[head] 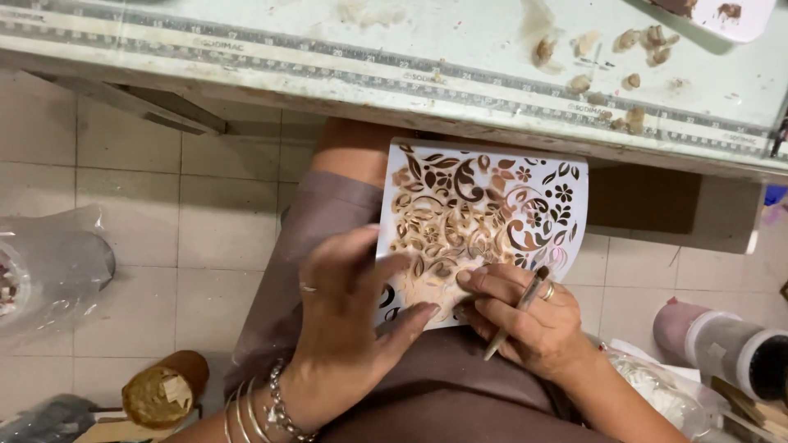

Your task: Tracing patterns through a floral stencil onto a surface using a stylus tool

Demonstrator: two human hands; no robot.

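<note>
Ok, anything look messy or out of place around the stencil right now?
Yes: brownish crumbs and smears are scattered over the worktable top right. The stencil sheet curves upward on the lap, pressed by the left hand; the right hand holds a thin tool.

A white floral cut-out stencil sheet lies curved across the lap, its lower edge pinned.

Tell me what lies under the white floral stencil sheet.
The stencil sheet rests on the person's lap: brown garment and bare knee show around it and through its cutouts. Both hands cover its lower edge.
</note>
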